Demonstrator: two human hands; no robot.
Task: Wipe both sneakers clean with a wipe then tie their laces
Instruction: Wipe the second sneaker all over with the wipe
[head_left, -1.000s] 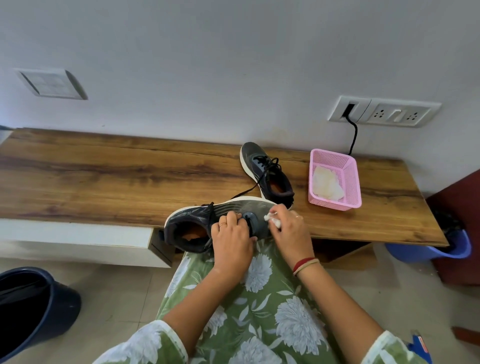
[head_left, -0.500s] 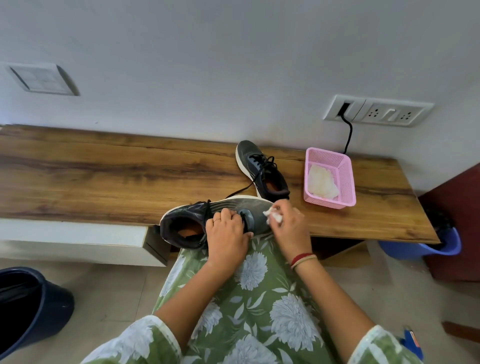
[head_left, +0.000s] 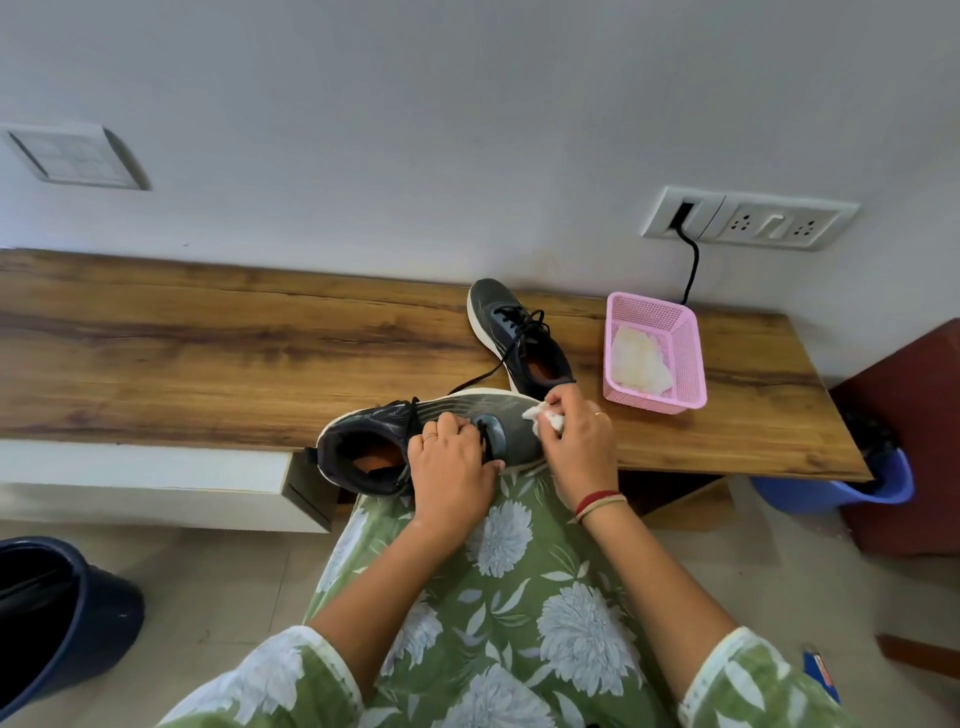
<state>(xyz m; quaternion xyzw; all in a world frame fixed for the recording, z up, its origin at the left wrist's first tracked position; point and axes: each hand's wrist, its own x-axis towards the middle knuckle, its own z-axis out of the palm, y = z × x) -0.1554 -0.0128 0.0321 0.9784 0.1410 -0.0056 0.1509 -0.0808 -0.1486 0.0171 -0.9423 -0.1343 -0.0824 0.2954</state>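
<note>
The near sneaker (head_left: 374, 441) lies on its side at the front edge of the bench (head_left: 208, 364) — dark heel to the left, grey toe to the right, white sole toward the wall. The left hand (head_left: 452, 467) grips its middle. The right hand (head_left: 579, 447) pinches a crumpled white wipe (head_left: 543, 418) against the toe. The far sneaker (head_left: 519, 338) stands upright just behind — its black laces (head_left: 519, 325) are loose.

Green tunic (head_left: 519, 597) — white chrysanthemum print, white-edged sleeves (head_left: 291, 670), red and tan wrist threads (head_left: 597, 501), thin finger rings (head_left: 429, 437)
</note>
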